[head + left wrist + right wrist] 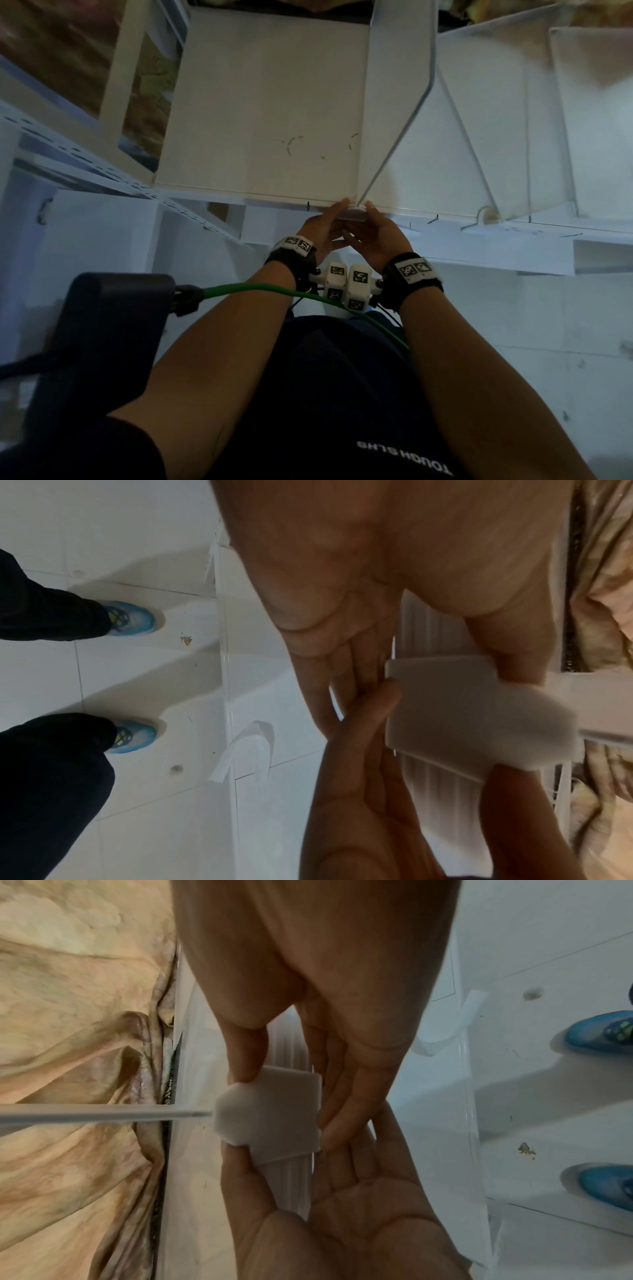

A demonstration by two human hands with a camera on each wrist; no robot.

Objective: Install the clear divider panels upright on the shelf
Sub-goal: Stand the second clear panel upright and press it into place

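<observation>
1. Both forearms fill the lower head view; the left hand (pixel 320 228) and right hand (pixel 380 231) meet at the shelf (pixel 260 102) front edge.
2. Thumbs and fingers of each hand pinch the white clip (pixel 274 1112) from opposite sides.
3. From the clip, the clear divider panel (pixel 397 102) stands upright, its long axis running away toward the upper frame.
4. Judging by this, seating likely needs pressure onto the edge; both hands are equally near.

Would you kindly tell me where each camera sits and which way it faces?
Head: on the head, looking down at the shelf, upright divider, both forearms, left hand and right hand.
Left wrist: along the left palm at the white clip; legs and shoes show.
Right wrist: along the right palm at the clip; shoes show.
Both wrist views share the clip, pinched by both hands.
</observation>
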